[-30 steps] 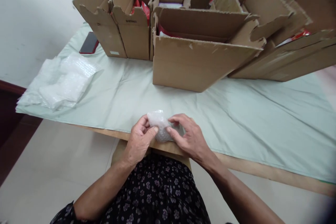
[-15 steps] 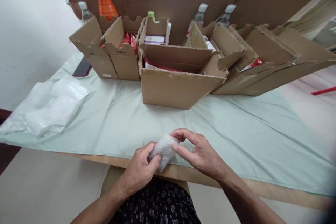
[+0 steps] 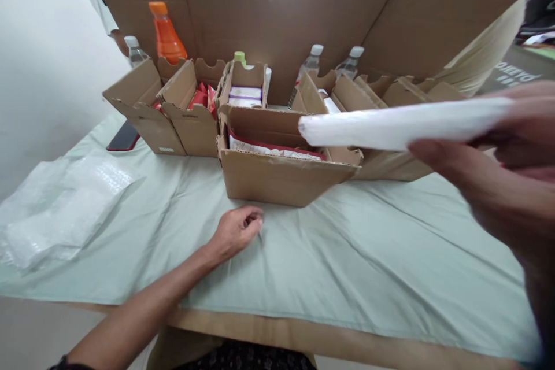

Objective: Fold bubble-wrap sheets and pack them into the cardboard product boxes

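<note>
A flat white packet [image 3: 373,126], seen almost edge-on and somewhat blurred, is raised close to the camera on the right. My right hand [image 3: 489,167] pinches its right end between thumb and fingers. On the green cloth, in front of the middle cardboard box [image 3: 269,179], rests my left hand [image 3: 238,228]; its fingers are curled, and whatever may be inside them is hidden. Inside that box stands a red and white packet [image 3: 277,151]. Clear bubble wrap sheets [image 3: 73,202] lie at the left of the table.
More cardboard boxes [image 3: 173,127] holding packets line the back. Behind them stand an orange bottle [image 3: 168,37] and clear bottles [image 3: 311,63], before a tall cardboard panel [image 3: 277,6]. A dark phone [image 3: 124,136] lies beside the left box. Part of another person's arm [image 3: 119,40] shows behind.
The small bubble-wrapped bundle that both hands held is no longer between them. My right hand has risen rightward with the white packet; my left hand has moved forward to the box. The view has shifted.
</note>
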The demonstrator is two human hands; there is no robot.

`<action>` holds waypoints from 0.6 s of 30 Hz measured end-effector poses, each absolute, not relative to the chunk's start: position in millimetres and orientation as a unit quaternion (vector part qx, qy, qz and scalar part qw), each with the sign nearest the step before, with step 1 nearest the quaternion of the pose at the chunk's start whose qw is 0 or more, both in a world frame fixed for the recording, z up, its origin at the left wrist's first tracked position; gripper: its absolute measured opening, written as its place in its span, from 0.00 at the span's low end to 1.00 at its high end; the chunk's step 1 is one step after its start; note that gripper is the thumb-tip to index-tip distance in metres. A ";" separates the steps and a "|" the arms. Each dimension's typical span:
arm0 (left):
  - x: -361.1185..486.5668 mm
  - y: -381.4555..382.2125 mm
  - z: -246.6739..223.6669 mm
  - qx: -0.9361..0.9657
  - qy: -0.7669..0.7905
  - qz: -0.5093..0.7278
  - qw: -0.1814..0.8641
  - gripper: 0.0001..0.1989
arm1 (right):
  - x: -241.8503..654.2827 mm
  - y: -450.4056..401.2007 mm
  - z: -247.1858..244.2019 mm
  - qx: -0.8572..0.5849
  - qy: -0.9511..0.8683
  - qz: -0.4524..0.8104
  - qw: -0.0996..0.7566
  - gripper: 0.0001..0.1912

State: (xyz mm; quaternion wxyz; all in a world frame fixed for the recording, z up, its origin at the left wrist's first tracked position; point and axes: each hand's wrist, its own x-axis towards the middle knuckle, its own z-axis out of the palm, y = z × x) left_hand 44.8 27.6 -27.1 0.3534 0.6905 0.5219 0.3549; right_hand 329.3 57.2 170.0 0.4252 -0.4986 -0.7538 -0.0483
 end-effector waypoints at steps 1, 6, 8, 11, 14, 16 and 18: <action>49.6 31.0 -38.7 0.696 0.522 0.363 0.333 0.12 | 323.3 71.3 173.4 -0.486 -0.771 -0.084 0.404 0.09; 53.5 31.1 -60.7 0.743 0.471 0.397 0.262 0.12 | 279.5 130.8 165.5 -0.467 -0.846 -0.113 0.230 0.11; 51.0 30.2 -58.9 0.750 0.463 0.405 0.243 0.12 | 263.7 142.8 160.1 -0.503 -0.843 -0.113 0.152 0.13; 50.6 31.2 -57.3 0.759 0.456 0.408 0.224 0.11 | 247.8 151.6 156.3 -0.546 -0.831 -0.107 0.013 0.14; 52.7 33.0 -59.1 0.765 0.450 0.409 0.214 0.11 | 241.0 157.5 157.4 -0.560 -0.819 -0.087 -0.085 0.14; 53.7 33.7 -60.4 0.767 0.448 0.408 0.210 0.11 | 238.9 162.3 159.0 -0.563 -0.818 -0.065 -0.095 0.14; 54.0 33.9 -61.1 0.770 0.446 0.407 0.206 0.11 | 236.3 168.5 159.3 -0.568 -0.816 -0.044 -0.097 0.15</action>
